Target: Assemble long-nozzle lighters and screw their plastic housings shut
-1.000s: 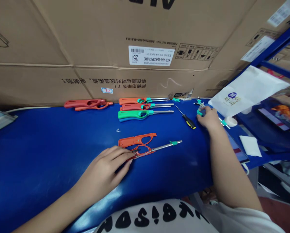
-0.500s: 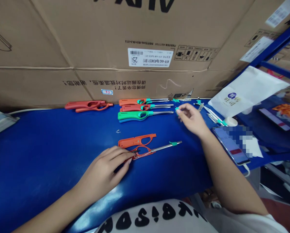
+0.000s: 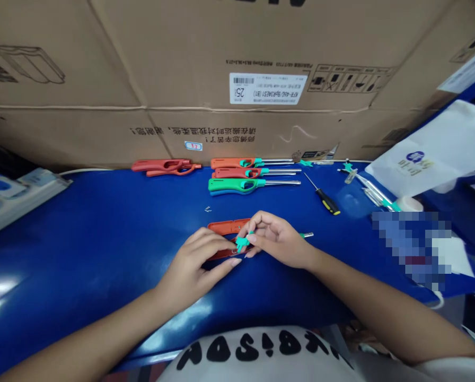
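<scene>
An opened orange lighter shell (image 3: 226, 226) with a metal nozzle tube (image 3: 308, 234) lies on the blue table (image 3: 102, 228). My left hand (image 3: 195, 262) rests on its near half, fingers pressing it down. My right hand (image 3: 275, 240) pinches a small teal plastic part (image 3: 242, 242) and holds it right at the shell, beside my left fingertips. Much of the shell is hidden under both hands.
Three assembled lighters (image 3: 245, 172) and an orange shell pair (image 3: 164, 167) lie by the cardboard box (image 3: 221, 79). A yellow-handled screwdriver (image 3: 324, 196), loose teal and metal parts (image 3: 364, 185) and a white bag (image 3: 432, 148) sit to the right. Flat boxes (image 3: 15, 193) lie at left.
My right hand came back from the parts pile at far right with a teal part and now meets my left hand at the orange shell. The view shifted slightly.
</scene>
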A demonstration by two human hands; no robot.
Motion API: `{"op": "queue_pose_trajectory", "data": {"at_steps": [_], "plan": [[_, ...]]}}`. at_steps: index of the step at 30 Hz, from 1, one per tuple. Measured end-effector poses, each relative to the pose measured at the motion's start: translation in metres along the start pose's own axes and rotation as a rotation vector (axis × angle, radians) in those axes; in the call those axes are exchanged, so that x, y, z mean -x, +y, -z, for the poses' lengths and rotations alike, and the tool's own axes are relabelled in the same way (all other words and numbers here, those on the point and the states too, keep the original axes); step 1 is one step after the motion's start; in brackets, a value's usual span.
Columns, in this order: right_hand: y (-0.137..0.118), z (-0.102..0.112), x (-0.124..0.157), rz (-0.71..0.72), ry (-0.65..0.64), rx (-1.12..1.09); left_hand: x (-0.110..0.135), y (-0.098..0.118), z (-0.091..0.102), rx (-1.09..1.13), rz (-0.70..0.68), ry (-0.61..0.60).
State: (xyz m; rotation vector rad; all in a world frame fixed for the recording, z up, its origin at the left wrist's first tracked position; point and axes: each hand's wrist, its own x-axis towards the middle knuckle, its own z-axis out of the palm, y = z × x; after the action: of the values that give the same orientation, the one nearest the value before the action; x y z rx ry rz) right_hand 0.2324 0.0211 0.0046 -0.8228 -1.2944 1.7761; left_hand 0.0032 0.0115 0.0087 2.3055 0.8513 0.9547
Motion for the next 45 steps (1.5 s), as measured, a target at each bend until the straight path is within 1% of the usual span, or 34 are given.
{"op": "queue_pose_trajectory", "data": {"at_steps": [4, 7, 12, 15, 18, 22, 25, 28, 30, 33, 36, 38, 41, 45], "plan": [[0.003, -0.003, 0.001, -0.027, 0.041, -0.013, 0.000, 0.000, 0.001, 0.019, 0.008, 0.008], [0.001, -0.006, 0.003, -0.018, 0.057, 0.017, 0.000, -0.001, 0.001, 0.032, 0.014, 0.015], [0.005, -0.007, 0.005, 0.026, 0.049, 0.119, 0.002, -0.002, 0.000, 0.024, 0.018, 0.032], [0.007, -0.005, 0.007, 0.071, 0.046, 0.231, 0.003, -0.002, 0.001, 0.004, 0.027, 0.030], [0.003, -0.002, 0.010, 0.184, 0.012, 0.473, 0.004, -0.003, 0.003, -0.016, 0.033, 0.017], [-0.004, 0.001, 0.012, 0.371, -0.079, 0.933, 0.003, -0.003, 0.006, -0.039, 0.028, -0.016], [-0.007, 0.002, 0.013, 0.426, -0.144, 1.207, 0.004, -0.004, 0.005, -0.045, 0.019, -0.041], [-0.008, 0.004, 0.013, 0.456, -0.164, 1.336, 0.004, -0.005, 0.003, -0.042, 0.020, -0.071], [-0.010, 0.006, 0.013, 0.445, -0.163, 1.361, 0.004, -0.005, 0.002, -0.045, 0.019, -0.078], [-0.015, 0.013, 0.013, 0.390, -0.126, 1.400, 0.004, -0.007, 0.003, -0.088, 0.022, -0.082], [-0.021, 0.021, 0.013, 0.329, -0.094, 1.511, 0.003, -0.009, 0.006, -0.167, 0.039, -0.107], [-0.024, 0.025, 0.013, 0.286, -0.101, 1.566, 0.003, -0.011, 0.008, -0.206, 0.046, -0.115], [-0.027, 0.028, 0.014, 0.237, -0.132, 1.586, 0.003, -0.013, 0.009, -0.241, 0.050, -0.129], [-0.025, 0.026, 0.014, 0.250, -0.189, 1.579, 0.003, -0.013, 0.011, -0.288, 0.053, -0.172]]}}
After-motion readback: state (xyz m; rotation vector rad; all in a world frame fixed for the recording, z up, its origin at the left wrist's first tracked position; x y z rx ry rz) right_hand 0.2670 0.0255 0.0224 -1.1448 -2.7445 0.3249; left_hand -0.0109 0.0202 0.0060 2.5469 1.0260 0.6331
